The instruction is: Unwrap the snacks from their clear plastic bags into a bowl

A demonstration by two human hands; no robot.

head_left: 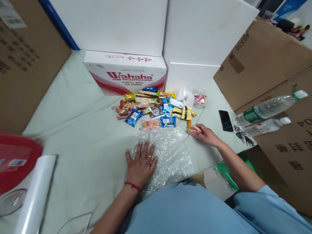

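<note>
My left hand (pixel 141 165) lies flat with fingers spread on the left part of a clear plastic bag (pixel 170 157), which is crinkled and spread on the cloth. Out to the right, my right hand (pixel 206 134) is closed on a small reddish snack packet (pixel 194 129), just beside the bag's upper right corner. Beyond the bag sits a pile of wrapped snacks: a blue packet (pixel 133 117), a yellow packet (pixel 182 112), and a packet with round biscuits (pixel 150 124) at the near edge. The wrapper's print in my right hand is too small to read.
A Wahaha carton (pixel 128 76) stands behind the pile. On the right are a phone (pixel 225 121), a large bottle (pixel 266 109), a smaller bottle (pixel 266 127) and keys (pixel 245 138). To the left lie a white roll (pixel 35 198) and a red object (pixel 13 157). Cardboard (pixel 22 67) walls the sides.
</note>
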